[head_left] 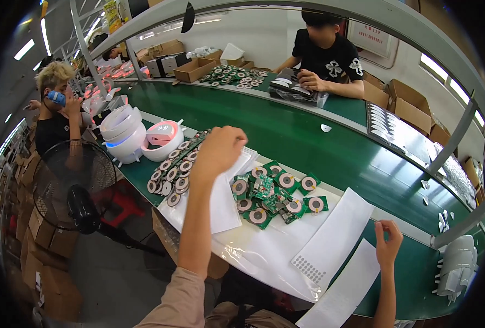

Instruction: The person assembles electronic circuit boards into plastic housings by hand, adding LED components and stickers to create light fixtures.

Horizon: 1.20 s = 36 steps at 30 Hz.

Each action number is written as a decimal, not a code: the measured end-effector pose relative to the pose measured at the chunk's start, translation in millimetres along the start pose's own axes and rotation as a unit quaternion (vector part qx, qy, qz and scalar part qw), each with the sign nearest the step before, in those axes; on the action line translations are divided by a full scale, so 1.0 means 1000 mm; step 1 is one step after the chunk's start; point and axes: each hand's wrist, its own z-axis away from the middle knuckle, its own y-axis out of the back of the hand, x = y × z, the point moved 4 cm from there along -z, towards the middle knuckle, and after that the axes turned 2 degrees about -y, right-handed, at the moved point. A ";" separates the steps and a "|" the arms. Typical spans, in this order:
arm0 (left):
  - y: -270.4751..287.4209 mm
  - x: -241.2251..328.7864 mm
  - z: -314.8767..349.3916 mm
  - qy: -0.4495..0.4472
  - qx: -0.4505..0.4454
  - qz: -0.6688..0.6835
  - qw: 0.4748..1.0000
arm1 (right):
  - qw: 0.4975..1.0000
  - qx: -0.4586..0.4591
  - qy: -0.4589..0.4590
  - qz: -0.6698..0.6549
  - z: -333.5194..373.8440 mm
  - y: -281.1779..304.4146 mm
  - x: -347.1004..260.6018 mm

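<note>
A heap of green circuit boards with round copper coils (275,195) lies on a clear plastic sheet (259,254) at the near edge of the green conveyor belt (308,136). Just left of it, a row of bare copper coils (171,175) runs along a stack of white paper sheets (223,205).

The left hand (219,150) hangs above the far end of those white sheets, between the coil row and the heap of boards, with its fingers curled loosely inward; whether it grips anything cannot be told from this view. The right hand (388,243) is well apart to the right, at the near edge of the belt, thumb and forefinger pinched narrow on something too small to make out. Near it lie two long white strips (338,240), one with a patch of small dots.

Across the belt, another person's hands (311,81) rest on a dark bundle in plastic (294,90).
</note>
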 end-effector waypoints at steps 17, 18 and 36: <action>0.018 -0.204 -0.027 -0.003 -0.182 -0.229 0.956 | 0.995 -0.030 -0.035 -0.083 0.004 -0.025 -0.007; 0.016 -0.195 -0.029 0.004 -0.182 -0.262 0.948 | 0.997 -0.017 -0.035 -0.073 0.004 -0.024 -0.007; 0.036 -0.001 -0.012 -0.237 0.210 -0.369 0.874 | 0.995 0.053 -0.009 -0.079 0.003 -0.014 -0.015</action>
